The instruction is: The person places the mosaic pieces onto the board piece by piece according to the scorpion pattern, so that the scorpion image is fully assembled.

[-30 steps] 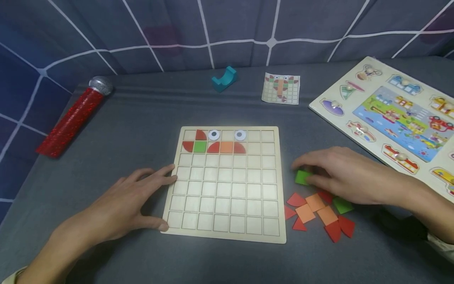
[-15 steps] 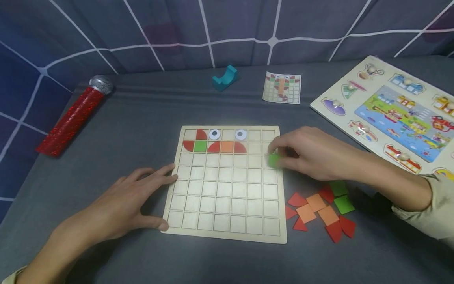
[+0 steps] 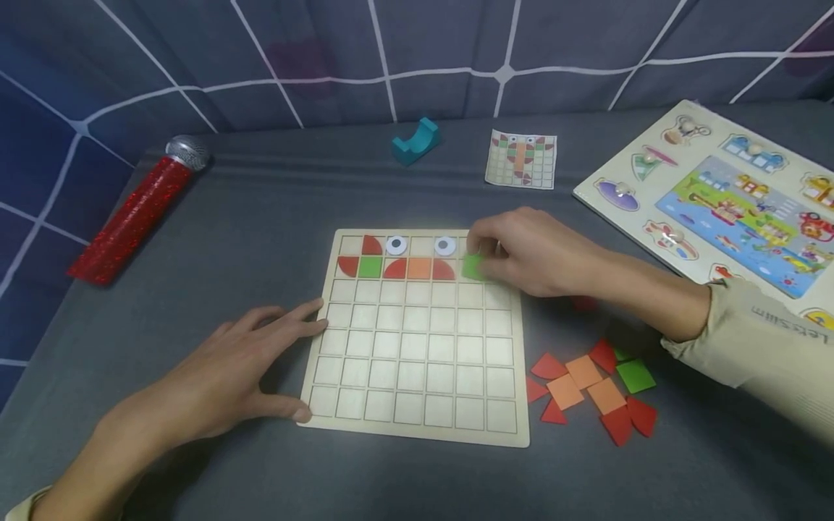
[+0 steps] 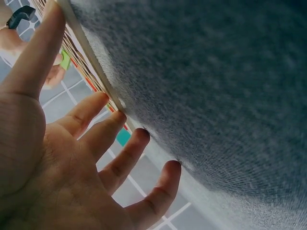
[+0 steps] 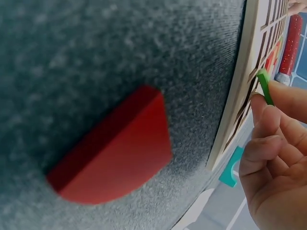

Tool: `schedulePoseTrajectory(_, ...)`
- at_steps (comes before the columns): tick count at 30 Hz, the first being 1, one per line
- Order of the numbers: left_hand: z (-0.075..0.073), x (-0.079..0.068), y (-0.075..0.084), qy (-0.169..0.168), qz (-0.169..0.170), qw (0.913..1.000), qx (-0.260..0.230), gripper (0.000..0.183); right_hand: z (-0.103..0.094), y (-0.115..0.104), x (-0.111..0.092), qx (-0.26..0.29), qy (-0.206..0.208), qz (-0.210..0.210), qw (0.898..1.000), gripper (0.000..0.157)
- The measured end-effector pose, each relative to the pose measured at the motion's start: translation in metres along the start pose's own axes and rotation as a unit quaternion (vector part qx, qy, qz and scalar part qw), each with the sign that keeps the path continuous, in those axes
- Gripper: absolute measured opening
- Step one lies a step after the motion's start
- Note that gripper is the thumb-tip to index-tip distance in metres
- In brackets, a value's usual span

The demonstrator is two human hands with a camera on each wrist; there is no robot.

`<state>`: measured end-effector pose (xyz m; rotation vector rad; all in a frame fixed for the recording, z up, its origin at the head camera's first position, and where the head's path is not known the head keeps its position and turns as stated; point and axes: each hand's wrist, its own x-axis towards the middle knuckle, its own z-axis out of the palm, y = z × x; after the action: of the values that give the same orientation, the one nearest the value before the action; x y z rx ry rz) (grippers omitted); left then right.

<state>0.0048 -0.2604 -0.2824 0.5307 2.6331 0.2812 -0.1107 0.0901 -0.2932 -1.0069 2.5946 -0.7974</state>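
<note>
My right hand (image 3: 537,253) pinches a green square tile (image 3: 473,267) between thumb and fingers. It is over the second row of a wooden grid board (image 3: 397,347), near the right side; in the right wrist view the tile (image 5: 264,87) is held tilted at the board. Whether it touches the cell is unclear. My left hand (image 3: 228,365) has its fingers spread, with fingertips and thumb against the board's left edge. On the board's upper rows lie red quarter-round tiles (image 3: 394,268), one green tile (image 3: 370,267), an orange tile (image 3: 420,268) and two eye discs (image 3: 445,246).
Loose red, orange and green tiles (image 3: 565,391) lie right of the board. A red quarter-round piece (image 5: 120,148) sits under my right wrist. Behind are a pattern card (image 3: 521,160), a teal curved block (image 3: 417,142), a picture puzzle (image 3: 615,170) and a red microphone (image 3: 133,217).
My right hand has carried the green tile from the loose pile leftward and away from me onto the board's upper right. My left hand has stayed at the edge.
</note>
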Motion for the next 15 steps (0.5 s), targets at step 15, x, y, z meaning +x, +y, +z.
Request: schedulePoseTrajectory(15,0.0012,0.0005,-0.0007,0.002,-0.001,1.0,0.005,0.099,0.0045,-0.0006,0.0052,-0.026,0.005,-0.023,0.999,0.011)
